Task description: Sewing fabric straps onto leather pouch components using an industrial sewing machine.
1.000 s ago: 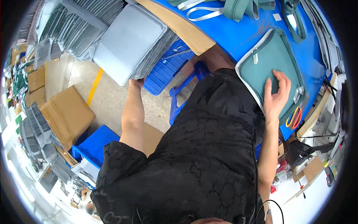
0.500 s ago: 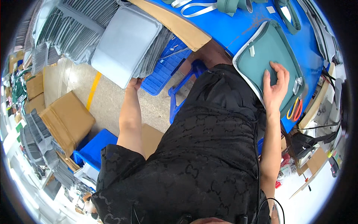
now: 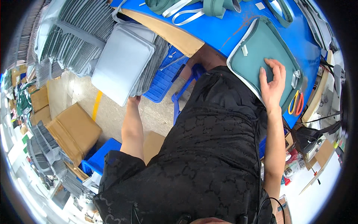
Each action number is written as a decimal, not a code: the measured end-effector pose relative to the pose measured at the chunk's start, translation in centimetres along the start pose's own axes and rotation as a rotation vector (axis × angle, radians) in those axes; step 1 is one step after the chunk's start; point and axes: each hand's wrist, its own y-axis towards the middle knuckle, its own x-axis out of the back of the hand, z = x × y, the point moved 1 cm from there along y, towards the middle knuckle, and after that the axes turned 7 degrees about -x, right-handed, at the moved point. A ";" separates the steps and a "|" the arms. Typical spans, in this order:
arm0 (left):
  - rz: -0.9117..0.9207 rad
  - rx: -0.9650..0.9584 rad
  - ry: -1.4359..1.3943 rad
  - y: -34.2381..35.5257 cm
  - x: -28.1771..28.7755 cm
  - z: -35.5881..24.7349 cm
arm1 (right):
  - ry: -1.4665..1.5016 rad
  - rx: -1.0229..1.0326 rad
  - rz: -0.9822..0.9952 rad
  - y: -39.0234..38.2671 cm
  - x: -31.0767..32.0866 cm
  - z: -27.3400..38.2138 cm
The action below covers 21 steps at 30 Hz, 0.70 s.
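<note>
My left hand (image 3: 134,100) reaches to the near corner of a stack and grips the top grey panel (image 3: 123,61). Its fingertips are mostly hidden under that corner. The panel lies askew, with another grey sheet (image 3: 137,30) showing behind its far edge. Over at the right, my right hand (image 3: 273,84) rests on a green tray-like fabric piece (image 3: 257,56) with a pale rim. Its fingers are bent but apart, holding nothing. A small white tag (image 3: 244,50) sits on the green piece, and a clear plastic bit (image 3: 296,79) lies at its right edge.
Orange-handled scissors (image 3: 296,103) lie beside the green piece on the blue table (image 3: 223,30). Green straps (image 3: 220,6) are at its far side. Tall bundles of grey panels (image 3: 76,41) stand at the left. A cardboard box (image 3: 74,130) and blue crate (image 3: 102,155) are below.
The top grey panel has slid toward me with my left hand, uncovering the sheet behind it. My right hand stays on the green piece. The whole view has shifted slightly.
</note>
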 end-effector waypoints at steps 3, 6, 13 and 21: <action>-0.088 0.023 -0.044 -0.9 0.8 0.0 | -0.005 0.010 0.007 0.1 0.1 -0.2; -0.056 0.028 -0.054 -1.2 1.0 0.0 | 0.003 0.028 0.013 0.3 0.1 -0.5; -0.590 -0.012 0.126 -4.6 1.2 -5.3 | 0.013 0.052 -0.003 1.2 0.0 -0.6; -0.176 -1.399 1.538 -9.5 -13.7 -21.2 | 0.046 0.057 -0.013 2.0 -0.2 -0.7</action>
